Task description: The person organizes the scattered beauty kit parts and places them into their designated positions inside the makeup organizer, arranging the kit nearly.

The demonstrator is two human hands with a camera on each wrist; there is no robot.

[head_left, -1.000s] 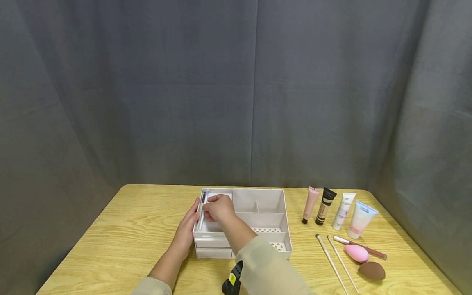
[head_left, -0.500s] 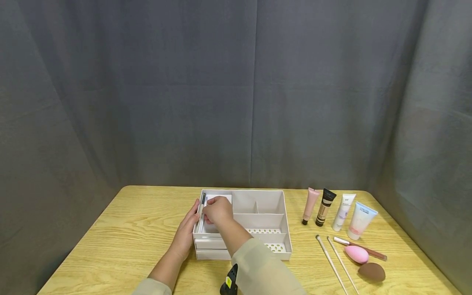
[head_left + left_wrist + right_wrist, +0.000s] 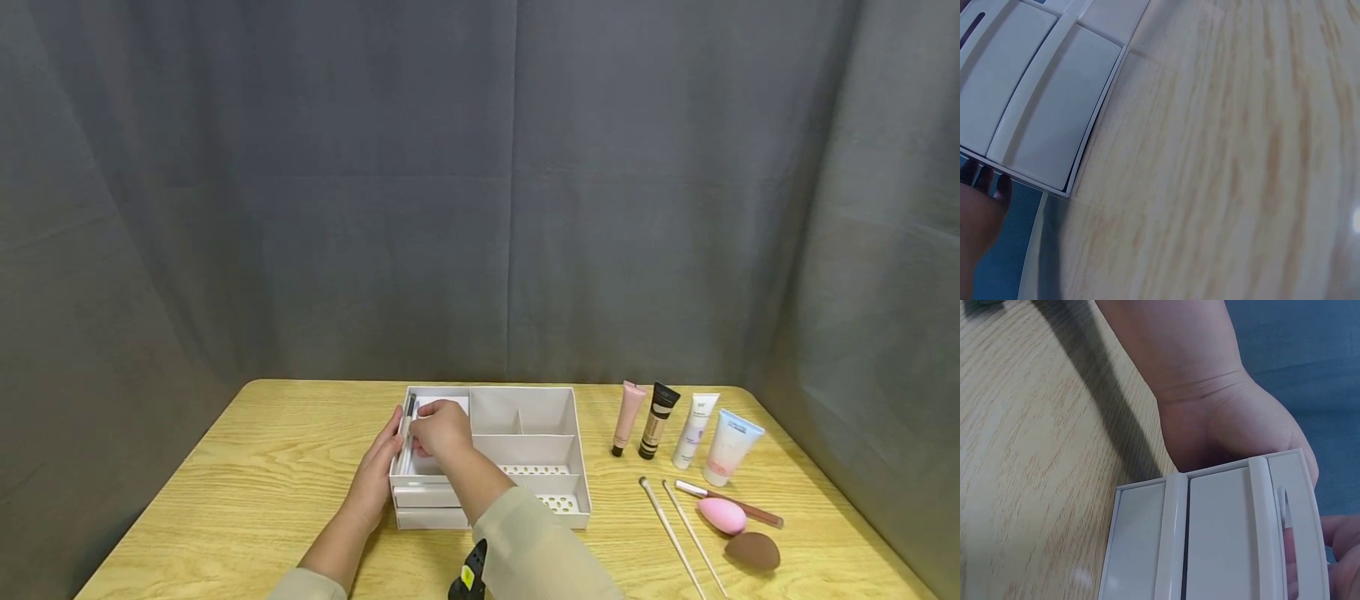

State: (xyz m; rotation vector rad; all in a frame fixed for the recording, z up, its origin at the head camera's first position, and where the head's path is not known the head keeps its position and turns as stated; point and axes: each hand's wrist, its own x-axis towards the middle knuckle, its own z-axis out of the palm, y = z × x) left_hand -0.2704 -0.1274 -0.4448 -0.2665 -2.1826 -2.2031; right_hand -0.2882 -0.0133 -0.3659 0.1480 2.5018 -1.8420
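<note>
A white desktop organizer (image 3: pixel 433 518) with two front drawers and an open divided top stands on the table. My left hand (image 3: pixel 370 483) rests along its left wall, thumb at the rim; its fingertips show at the box edge in the left wrist view. My right hand (image 3: pixel 444 431) reaches into the left compartment, thumb and fingers pinching a slim white stick, mostly hidden behind the fingers. A slender makeup brush with a dark tip (image 3: pixel 411 406) lies along the left wall. In the right wrist view, fingers (image 3: pixel 1290 565) show through the upper drawer's slot.
To the right stand a pink tube (image 3: pixel 628 419), a black-capped tube (image 3: pixel 657 422), a white tube (image 3: pixel 695 431) and a blue-and-pink tube (image 3: pixel 732 448). Before them lie thin brushes (image 3: pixel 671 537), a brown-handled stick (image 3: pixel 759 515), a pink sponge (image 3: pixel 722 516) and a brown sponge (image 3: pixel 753 551).
My right hand has lowered slightly and shifted a little left; the slim stick's pale top end sits lower in the compartment. My left hand stays at the organizer's side.
</note>
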